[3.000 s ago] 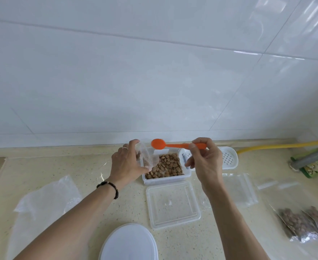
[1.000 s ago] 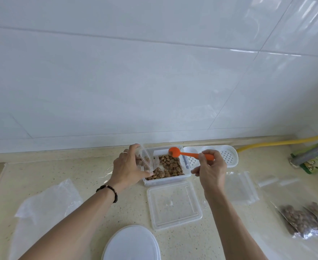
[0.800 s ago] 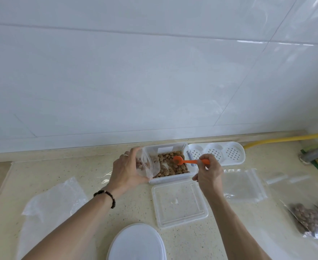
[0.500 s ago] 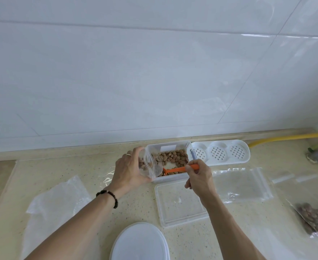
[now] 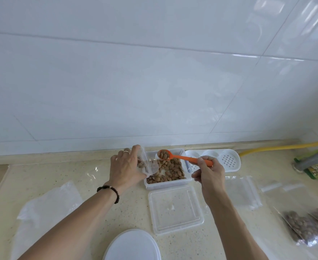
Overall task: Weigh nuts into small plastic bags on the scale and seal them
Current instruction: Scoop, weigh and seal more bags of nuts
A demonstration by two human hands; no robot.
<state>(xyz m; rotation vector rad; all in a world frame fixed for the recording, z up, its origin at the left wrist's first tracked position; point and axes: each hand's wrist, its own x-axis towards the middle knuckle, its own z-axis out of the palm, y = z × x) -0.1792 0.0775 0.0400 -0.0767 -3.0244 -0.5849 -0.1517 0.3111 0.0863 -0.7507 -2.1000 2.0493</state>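
Left hand [image 5: 125, 168] gripping nut-filled bag [image 5: 145, 163], right hand [image 5: 208, 173] pinching loaded spoon [image 5: 175, 156] over nut tub [image 5: 165, 183]

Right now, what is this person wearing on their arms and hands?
Both forearms are bare, with no sleeves in view. The left hand has a thin ring on one finger and a dark beaded bracelet at the wrist. The right hand wears nothing.

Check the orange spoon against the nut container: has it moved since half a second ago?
Yes. The orange spoon has come up out of the nut container; its bowl, now loaded with nuts, sits above the container's far rim, held by the right hand.
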